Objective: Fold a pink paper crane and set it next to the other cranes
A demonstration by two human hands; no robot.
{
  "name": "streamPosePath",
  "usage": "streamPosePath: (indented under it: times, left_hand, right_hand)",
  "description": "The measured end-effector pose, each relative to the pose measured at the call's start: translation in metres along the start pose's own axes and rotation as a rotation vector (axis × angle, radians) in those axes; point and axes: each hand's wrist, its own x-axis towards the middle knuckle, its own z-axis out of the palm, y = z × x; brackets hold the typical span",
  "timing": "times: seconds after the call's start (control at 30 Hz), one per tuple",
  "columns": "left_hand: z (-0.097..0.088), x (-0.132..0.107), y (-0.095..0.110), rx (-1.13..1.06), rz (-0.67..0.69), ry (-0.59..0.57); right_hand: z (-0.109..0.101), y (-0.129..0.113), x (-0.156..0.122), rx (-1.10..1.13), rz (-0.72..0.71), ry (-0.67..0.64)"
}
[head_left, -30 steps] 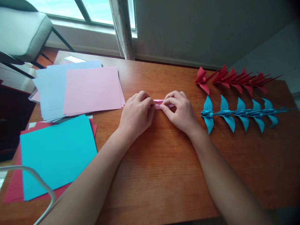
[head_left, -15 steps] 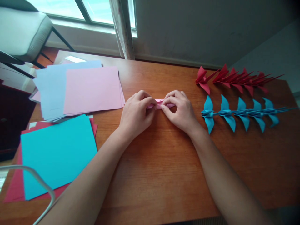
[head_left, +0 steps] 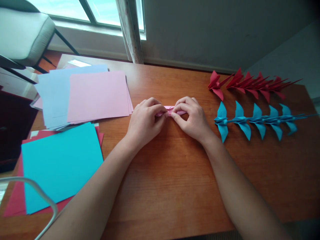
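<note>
A small folded pink paper piece [head_left: 170, 110] lies on the wooden table [head_left: 175, 180] at the centre. My left hand [head_left: 145, 121] pinches its left end with curled fingers. My right hand [head_left: 192, 118] pinches its right end the same way. Most of the piece is hidden under my fingers. Both forearms rest over the table.
A stack of pink and pale blue sheets [head_left: 85, 95] lies at the left, with a turquoise sheet [head_left: 60, 163] over red ones nearer me. At the right lie a row of red folded paper birds [head_left: 250, 85] and a row of blue ones [head_left: 257, 121]. A chair [head_left: 22, 33] stands at the far left.
My left fingers have shifted slightly along the pink piece, showing a little more of its left end. My right hand has hardly moved.
</note>
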Motion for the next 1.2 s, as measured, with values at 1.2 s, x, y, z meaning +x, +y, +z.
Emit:
streamPosePath:
  times: [1.2]
  left_hand:
    - [0.007,0.001,0.001,0.223,-0.008,0.035]
  right_hand:
    - [0.012,0.002,-0.001,-0.132,0.021,0.072]
